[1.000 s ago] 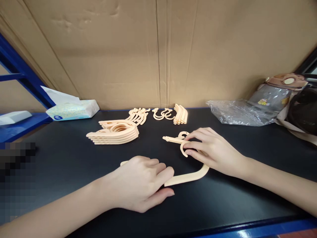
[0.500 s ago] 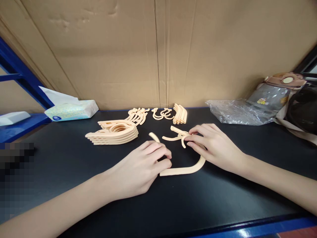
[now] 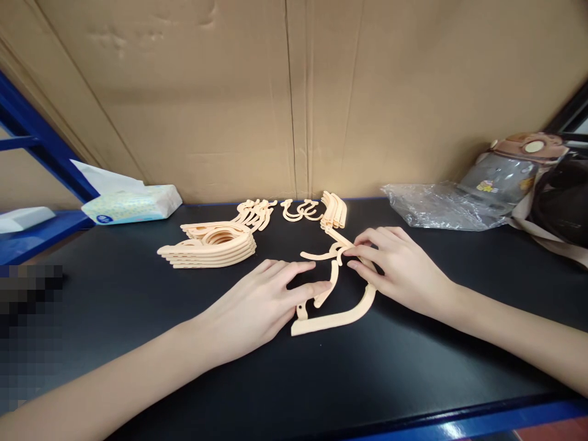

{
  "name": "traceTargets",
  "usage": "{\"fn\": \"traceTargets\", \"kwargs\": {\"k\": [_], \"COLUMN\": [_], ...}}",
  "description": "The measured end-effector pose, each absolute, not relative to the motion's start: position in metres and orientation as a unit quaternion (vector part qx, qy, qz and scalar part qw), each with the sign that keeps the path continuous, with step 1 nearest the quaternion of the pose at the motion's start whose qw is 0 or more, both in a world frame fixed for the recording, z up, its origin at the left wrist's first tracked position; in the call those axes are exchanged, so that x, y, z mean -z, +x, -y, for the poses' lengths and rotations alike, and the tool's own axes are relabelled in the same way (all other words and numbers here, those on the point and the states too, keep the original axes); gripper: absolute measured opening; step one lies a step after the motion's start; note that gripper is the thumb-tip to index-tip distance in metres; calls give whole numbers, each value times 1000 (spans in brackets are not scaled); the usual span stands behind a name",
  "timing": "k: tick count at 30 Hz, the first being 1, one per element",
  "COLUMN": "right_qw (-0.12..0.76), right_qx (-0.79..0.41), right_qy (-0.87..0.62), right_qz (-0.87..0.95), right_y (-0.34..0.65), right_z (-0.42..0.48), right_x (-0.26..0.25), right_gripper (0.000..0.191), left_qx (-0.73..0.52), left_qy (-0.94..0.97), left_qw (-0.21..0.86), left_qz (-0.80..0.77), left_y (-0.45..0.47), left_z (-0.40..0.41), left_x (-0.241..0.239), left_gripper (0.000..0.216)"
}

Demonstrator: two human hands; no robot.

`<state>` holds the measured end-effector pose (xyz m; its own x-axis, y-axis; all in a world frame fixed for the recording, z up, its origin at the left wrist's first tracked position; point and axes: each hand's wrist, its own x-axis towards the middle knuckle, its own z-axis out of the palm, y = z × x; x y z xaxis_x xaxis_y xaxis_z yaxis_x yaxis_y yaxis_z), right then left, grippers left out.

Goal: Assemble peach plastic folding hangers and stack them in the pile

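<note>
Left grip: we see the left hand [image 3: 271, 300] with its fingers spread; the nearer extended finger rests its tip on the short curved piece [image 3: 335, 271].
Right grip: the fingers of the right hand [image 3: 395, 260] bend over the slim bar [image 3: 337, 237]; whether they pinch it firmly, we cannot tell.
Pieces at the right fingertips: we locate the hook [image 3: 339, 252] touching or just beside the tips; the thin curved strip [image 3: 316, 256] extends from there toward the left hand.
Piece between the grips: the short curved piece lies under the left fingertip, well short of the right hand.
Piece on the near side: the long curved arm [image 3: 337, 320] lies on our side of both grips, spanning the space between them.
Holed tab: we find this tab [image 3: 301, 312] just beside the left fingers; its parent part is hidden.
Hand pose: both hands are low over the black table [image 3: 413, 367], backs up, forearms entering from opposite sides, fingers aimed inward.
Slim bar axis: it slants from the right fingers away from us and leftward.
Short curved piece axis: it runs mainly away from us, its near end bent toward the left hand.
Long curved arm axis: we read it as crosswise, its right end curving away to the right hand.
Stack: nested hanger pieces [image 3: 211, 248] sit beyond the left grip.
</note>
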<state>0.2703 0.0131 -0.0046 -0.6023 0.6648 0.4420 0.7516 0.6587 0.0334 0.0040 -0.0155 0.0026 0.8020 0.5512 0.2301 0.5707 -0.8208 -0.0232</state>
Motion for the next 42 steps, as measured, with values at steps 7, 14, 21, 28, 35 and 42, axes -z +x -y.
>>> {"fn": "traceTargets", "kwargs": {"k": [7, 14, 21, 28, 35, 42], "right_qw": [201, 200, 197, 207, 216, 193], "right_qx": [108, 103, 98, 94, 84, 36], "right_qy": [-402, -404, -400, -384, -345, -304], "right_qz": [887, 887, 890, 895, 910, 932], "right_y": [270, 270, 269, 269, 268, 266], "right_z": [-13, -13, -13, -13, -13, -7], "right_x": [6, 5, 4, 5, 4, 2], "right_gripper": [24, 24, 23, 23, 21, 23], "left_qx": [113, 145, 151, 146, 142, 164], "left_qy": [-959, -962, -964, -968, -964, -936], "left_qw": [23, -35, -15, -9, -1, 56], "left_qz": [259, 229, 219, 202, 223, 306], "left_y": [7, 10, 13, 13, 12, 9], "left_z": [16, 23, 25, 24, 25, 19], "left_x": [-5, -10, -11, -8, -10, -4], "left_gripper": [45, 41, 32, 30, 33, 34]}}
